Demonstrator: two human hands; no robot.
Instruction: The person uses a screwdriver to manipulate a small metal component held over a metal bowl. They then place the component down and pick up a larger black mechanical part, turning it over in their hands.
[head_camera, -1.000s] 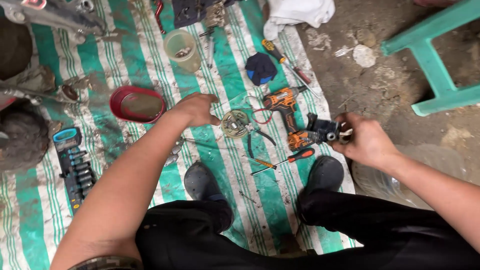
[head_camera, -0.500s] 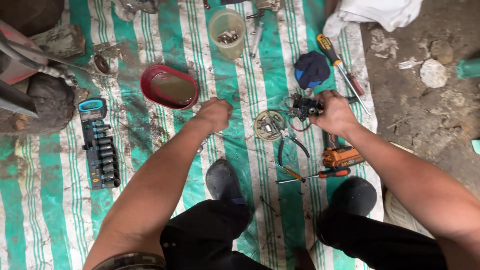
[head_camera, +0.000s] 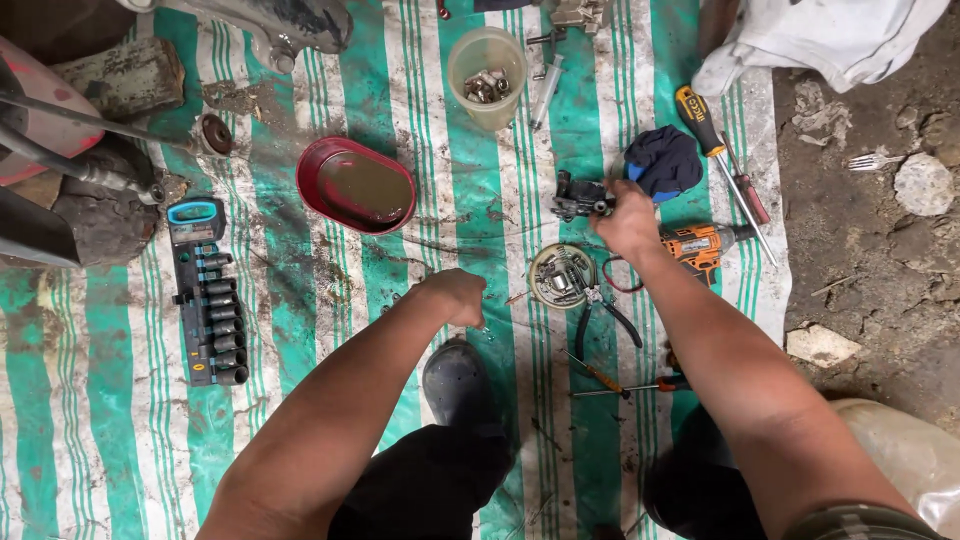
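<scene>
Hands at work over a striped tarp: right hand closed around a dark metal part near the far edge, left hand curled, contents unclear, round plate and pliers lying untouched between them

A small dark metal engine part, grimy and knobbly, is held just above the green-striped tarp, beside a dark blue cloth. Its bulk points left, away from the holding fingers, above a round metal plate lying flat.
</scene>
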